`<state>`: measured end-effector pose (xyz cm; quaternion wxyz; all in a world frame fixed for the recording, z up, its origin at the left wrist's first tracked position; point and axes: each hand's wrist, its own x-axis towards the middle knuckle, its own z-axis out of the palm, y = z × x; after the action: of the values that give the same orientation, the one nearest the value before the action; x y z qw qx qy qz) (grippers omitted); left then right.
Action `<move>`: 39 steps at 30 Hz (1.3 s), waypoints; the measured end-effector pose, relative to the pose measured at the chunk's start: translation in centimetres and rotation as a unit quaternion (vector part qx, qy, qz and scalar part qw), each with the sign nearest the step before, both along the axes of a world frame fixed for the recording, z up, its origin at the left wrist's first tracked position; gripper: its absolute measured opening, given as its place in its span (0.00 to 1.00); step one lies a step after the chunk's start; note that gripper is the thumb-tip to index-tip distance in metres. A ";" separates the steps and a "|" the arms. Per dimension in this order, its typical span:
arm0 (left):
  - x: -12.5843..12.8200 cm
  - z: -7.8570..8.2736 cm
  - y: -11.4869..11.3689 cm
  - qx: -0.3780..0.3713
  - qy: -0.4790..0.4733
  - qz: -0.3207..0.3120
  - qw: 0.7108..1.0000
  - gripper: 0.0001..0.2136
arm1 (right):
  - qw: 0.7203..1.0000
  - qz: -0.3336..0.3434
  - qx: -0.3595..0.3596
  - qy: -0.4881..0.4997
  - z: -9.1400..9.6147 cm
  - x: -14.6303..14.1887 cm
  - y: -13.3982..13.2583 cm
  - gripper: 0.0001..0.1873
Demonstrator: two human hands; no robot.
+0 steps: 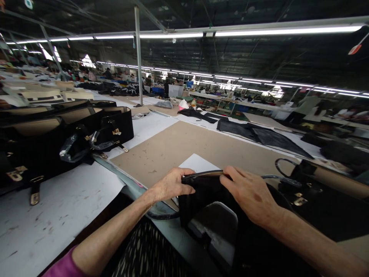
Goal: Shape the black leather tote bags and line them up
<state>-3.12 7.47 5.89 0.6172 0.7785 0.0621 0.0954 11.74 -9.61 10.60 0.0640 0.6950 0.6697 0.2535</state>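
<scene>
A black handbag (207, 200) stands at the table's near edge, right in front of me. My left hand (174, 184) pinches the left end of its top rim between thumb and fingers. Farther right along the same rim, my right hand (250, 192) has its fingers curled over the edge. On the bag's near side a pale, rounded panel (217, 227) shows, but I cannot tell if it is an opening or a pocket. A dark handle (163, 216) sticks out at the lower left. The bag's lower part is lost in shadow.
Several black handbags (115, 123) with gold clasps stand on the left. Another black bag (325, 192) stands close on the right. A brown board (173, 150) covers the table ahead, with black pieces (259, 134) beyond it. A metal post (138, 57) rises behind.
</scene>
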 end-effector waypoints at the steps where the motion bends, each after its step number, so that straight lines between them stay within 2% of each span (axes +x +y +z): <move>1: 0.1 -0.2 0.1 0.006 -0.004 0.008 1.000 0.12 | 1.000 0.012 -0.009 0.001 -0.1 0.0 -0.2 0.10; 6: 1.1 -1.4 0.4 0.019 -0.009 0.045 0.999 0.12 | 0.992 0.067 -0.083 0.073 -0.1 -0.2 -1.5 0.11; 11: 1.8 -1.9 0.3 0.049 -0.003 0.082 0.995 0.11 | 0.977 0.040 -0.142 0.151 -0.2 -0.5 -2.3 0.09; 15: 1.6 -1.5 0.2 0.043 -0.005 0.089 0.995 0.10 | 0.969 -0.010 -0.100 0.224 -0.5 -0.5 -2.1 0.10; 19: 1.2 -0.5 -0.2 -0.020 -0.011 0.033 0.999 0.12 | 0.964 -0.068 0.001 0.256 -0.2 0.0 -1.3 0.12; 22: 0.9 0.0 -0.6 -0.035 -0.020 0.012 0.999 0.15 | 0.962 -0.103 0.016 0.252 -0.1 0.6 -0.9 0.15; 26: 0.7 0.4 -1.0 -0.003 -0.027 0.024 0.999 0.17 | 0.969 -0.111 0.023 0.221 -0.3 1.0 -0.6 0.16; 32: 0.4 1.1 -1.6 0.090 -0.038 0.057 0.994 0.16 | 0.971 -0.138 0.002 0.197 -0.3 1.1 0.0 0.15; 39: 0.4 0.9 -2.3 0.145 -0.019 0.083 0.986 0.17 | 0.967 -0.149 0.012 0.206 0.1 0.8 0.3 0.14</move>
<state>-2.72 5.16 6.76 0.4891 0.8499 0.0997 0.1691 12.53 -9.28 10.67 -0.0469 0.8252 0.5539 0.1003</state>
